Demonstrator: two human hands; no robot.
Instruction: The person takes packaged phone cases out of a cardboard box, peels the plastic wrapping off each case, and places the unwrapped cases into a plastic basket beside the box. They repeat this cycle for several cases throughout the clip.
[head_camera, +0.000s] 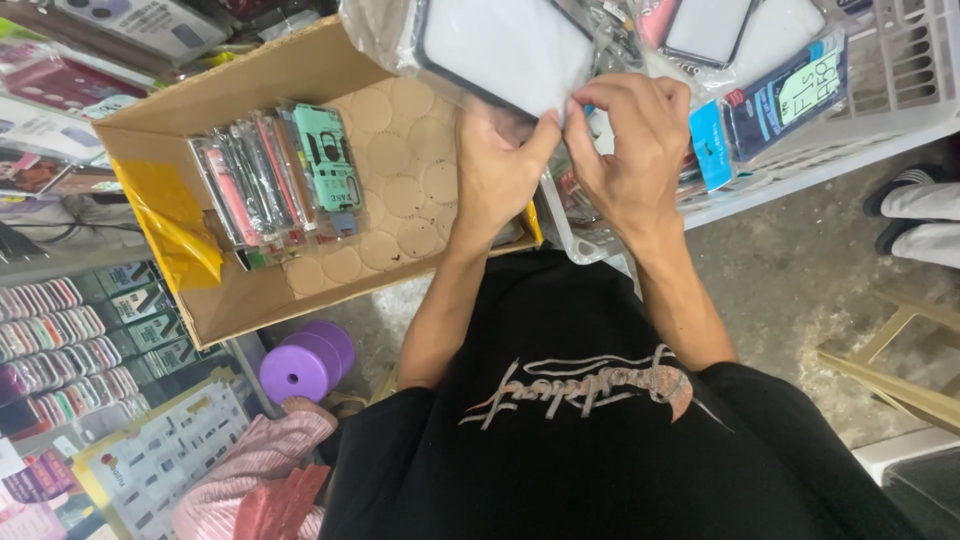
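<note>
Both my hands hold a white phone case with a black rim, wrapped in a clear plastic sleeve (505, 50). My left hand (495, 170) grips the sleeve's lower edge from beneath. The fingers of my right hand (630, 140) pinch the same edge beside it. The case hangs above a cardboard box (250, 300), where a row of packaged phone cases (280, 180) stands upright at its left end. The box floor (400, 190) shows round imprints.
A white plastic basket (900, 90) at right holds more packaged cases, one in a blue pack (780, 100). Racks of cases (60, 350) fill the left. A purple spool (305, 365) and pink cloth (250, 470) lie lower left. Someone's feet (915, 215) show at right.
</note>
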